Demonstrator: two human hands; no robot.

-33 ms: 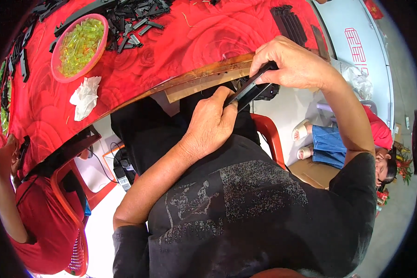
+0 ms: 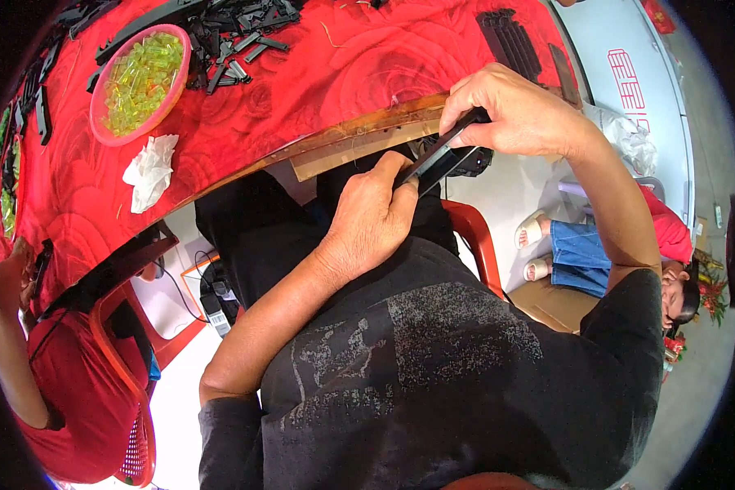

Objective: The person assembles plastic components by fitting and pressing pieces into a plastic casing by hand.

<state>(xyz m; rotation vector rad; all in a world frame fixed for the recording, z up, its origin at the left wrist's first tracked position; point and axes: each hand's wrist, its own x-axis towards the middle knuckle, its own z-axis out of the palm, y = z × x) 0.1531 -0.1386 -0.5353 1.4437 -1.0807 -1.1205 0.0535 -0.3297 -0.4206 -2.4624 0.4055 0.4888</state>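
Between my two hands, just off the table's near edge, is a long narrow black plastic part (image 2: 441, 160), tilted up to the right. My left hand (image 2: 374, 204) is closed round its lower end, the fingertips partly hidden behind it. Thumb and fingers of my right hand (image 2: 510, 110) pinch its upper end. A light strip shows along the part's inner side; its exact kind I cannot make out. Behind it, a dark object (image 2: 472, 163) sits below the table edge.
On the red rose-patterned tablecloth (image 2: 359, 73) stand a pink bowl (image 2: 98, 122) of yellow-green clear pieces, a crumpled tissue (image 2: 150, 173), loose black parts (image 2: 229, 41) and a row of black strips (image 2: 508, 45). A co-worker in red (image 2: 82, 384) sits left; another person (image 2: 584, 249) is right.
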